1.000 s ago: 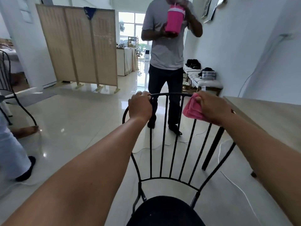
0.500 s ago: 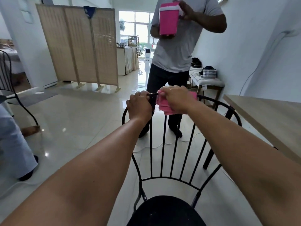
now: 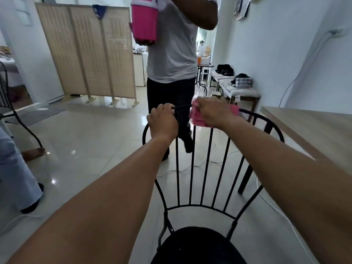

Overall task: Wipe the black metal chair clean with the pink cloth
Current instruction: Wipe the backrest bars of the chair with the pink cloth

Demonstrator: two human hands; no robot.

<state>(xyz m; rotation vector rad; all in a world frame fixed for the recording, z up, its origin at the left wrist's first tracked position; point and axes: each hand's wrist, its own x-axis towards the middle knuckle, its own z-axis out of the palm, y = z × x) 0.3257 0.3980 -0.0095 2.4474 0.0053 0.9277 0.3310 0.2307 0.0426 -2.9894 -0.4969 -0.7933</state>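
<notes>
Left hand (image 3: 162, 123) clenched on the black metal chair (image 3: 198, 204), steadying its rigid top rail; just beside that grip, right hand (image 3: 212, 113) clasps the soft pink cloth (image 3: 197, 119) over the rail.

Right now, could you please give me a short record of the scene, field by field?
place: tiled room, wooden table at right
chair: black metal chair, back rail facing the wearer
left hand: left hand gripping the top rail
right hand: right hand pressing the pink cloth on the top rail
gap: hands close together, not touching
bystander: person standing behind the chair, holding a pink container
background: folding screen, bench along the wall
</notes>
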